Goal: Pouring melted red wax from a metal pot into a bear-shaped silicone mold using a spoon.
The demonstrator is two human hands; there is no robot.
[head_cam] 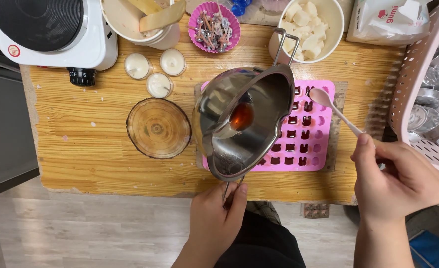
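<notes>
Your left hand [214, 221] has its grip closed on the pot [242, 121] handle at the bench's [80, 144] near edge, pot tilted over the pink mould [311, 136], a little amber liquid pooled inside. Your right hand [398, 181] pinches a white spoon [336, 109], its bowl above the mould's far right corner. A wooden disc [158, 128] lies just left of the pot.
</notes>
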